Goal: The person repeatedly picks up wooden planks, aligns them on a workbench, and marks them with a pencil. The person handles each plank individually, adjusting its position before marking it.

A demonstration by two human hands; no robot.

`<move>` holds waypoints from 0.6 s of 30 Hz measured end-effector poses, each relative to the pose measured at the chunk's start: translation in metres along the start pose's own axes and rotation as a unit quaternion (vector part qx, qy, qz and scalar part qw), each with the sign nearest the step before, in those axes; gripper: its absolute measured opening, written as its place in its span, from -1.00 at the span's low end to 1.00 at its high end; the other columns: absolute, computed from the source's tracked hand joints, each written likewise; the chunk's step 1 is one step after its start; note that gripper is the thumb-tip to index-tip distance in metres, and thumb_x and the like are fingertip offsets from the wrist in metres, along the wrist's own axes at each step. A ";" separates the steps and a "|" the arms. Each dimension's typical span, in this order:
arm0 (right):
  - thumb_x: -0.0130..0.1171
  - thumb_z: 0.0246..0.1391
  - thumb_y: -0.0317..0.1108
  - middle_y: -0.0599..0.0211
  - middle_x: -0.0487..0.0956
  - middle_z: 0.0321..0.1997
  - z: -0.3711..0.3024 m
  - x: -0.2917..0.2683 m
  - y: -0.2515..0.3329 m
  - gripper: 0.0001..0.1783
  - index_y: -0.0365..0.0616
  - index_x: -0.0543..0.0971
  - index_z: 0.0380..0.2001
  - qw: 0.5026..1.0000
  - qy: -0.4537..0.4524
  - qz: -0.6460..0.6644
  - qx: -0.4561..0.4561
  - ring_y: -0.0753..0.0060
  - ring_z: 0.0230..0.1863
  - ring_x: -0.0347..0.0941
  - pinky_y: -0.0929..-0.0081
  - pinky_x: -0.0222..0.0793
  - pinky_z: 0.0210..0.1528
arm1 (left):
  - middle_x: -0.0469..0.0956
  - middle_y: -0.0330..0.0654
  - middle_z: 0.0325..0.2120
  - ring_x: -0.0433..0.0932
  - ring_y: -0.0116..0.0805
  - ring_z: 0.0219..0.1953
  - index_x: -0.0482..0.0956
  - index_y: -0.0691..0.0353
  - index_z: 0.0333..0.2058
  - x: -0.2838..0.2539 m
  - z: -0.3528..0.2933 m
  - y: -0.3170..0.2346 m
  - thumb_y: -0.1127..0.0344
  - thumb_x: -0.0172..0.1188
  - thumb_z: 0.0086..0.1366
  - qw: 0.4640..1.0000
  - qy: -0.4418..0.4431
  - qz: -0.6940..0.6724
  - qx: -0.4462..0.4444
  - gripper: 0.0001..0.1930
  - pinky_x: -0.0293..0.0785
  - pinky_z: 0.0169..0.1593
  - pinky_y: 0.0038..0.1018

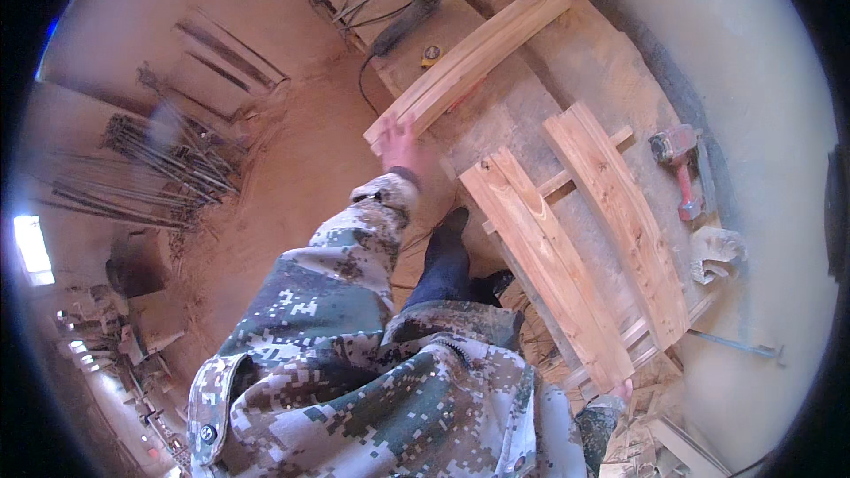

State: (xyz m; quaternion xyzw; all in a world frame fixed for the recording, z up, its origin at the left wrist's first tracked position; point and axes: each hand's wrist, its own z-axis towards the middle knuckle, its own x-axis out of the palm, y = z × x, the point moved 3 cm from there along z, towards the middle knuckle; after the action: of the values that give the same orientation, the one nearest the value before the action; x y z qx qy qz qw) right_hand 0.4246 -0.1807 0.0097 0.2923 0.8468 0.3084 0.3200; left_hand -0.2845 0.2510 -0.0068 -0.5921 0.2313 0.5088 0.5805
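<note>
"Touching the near end of a curved timber, a camouflage-sleeved worker's left hand blurred at the edge of a dusty tabletop. Was the grip closed?"

"The blur hid that; I could not tell. The right hand showed only in part, at the lower end of a second timber, and its fingers could not be made out either."

"How far along was the work?"

"Partway, by my reading. The second timber and a third timber lay side by side, apart, across a narrow crosspiece. The first lay farther up the tabletop, at an angle, not yet alongside them. All three looked cut to their curve; whether anything was fastened could not be seen."

"Any brands or writing?"

"None legible. A yellow-and-black tape measure lay near the first timber, and a red-and-grey tool beyond the third. Both were too small in view for any lettering to be read."
</note>
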 end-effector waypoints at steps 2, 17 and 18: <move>0.04 0.14 -0.34 0.07 0.41 0.12 0.001 0.007 0.007 -0.49 -0.33 0.35 0.15 1.000 -0.008 -0.017 -0.013 0.22 0.17 0.31 0.27 0.24 0.20 | -0.02 0.13 0.28 -0.06 0.19 0.33 0.23 0.10 0.18 -0.024 0.014 0.019 0.33 0.33 -0.13 0.994 0.029 0.095 0.040 -0.18 -0.09 0.34 -0.02; 0.17 -0.03 -0.44 0.14 0.52 0.05 -0.197 0.450 0.185 -0.55 -0.24 0.51 0.00 0.856 0.110 -0.132 -0.488 0.23 0.09 0.43 0.31 0.35 0.12 | 0.26 0.11 0.01 0.25 0.09 0.10 0.26 0.26 0.04 -0.053 0.057 0.050 0.50 0.13 -0.11 0.967 0.064 0.031 0.244 -0.37 0.24 0.11 -0.13; 0.17 0.00 -0.41 0.11 0.52 0.05 -0.220 0.486 0.191 -0.57 -0.28 0.51 -0.01 0.845 0.150 -0.141 -0.493 0.23 0.10 0.43 0.32 0.33 0.14 | 0.28 0.09 -0.06 0.29 0.07 0.02 0.26 0.27 0.04 -0.062 0.057 0.043 0.50 0.13 -0.11 0.969 0.085 0.026 0.230 -0.38 0.27 0.04 -0.15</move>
State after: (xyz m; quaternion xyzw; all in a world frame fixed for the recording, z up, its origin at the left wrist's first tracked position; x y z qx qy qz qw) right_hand 0.0197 0.2043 0.1029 -0.0760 0.6527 0.6771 0.3312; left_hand -0.3639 0.2749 0.0391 -0.4778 0.4058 0.4050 0.6656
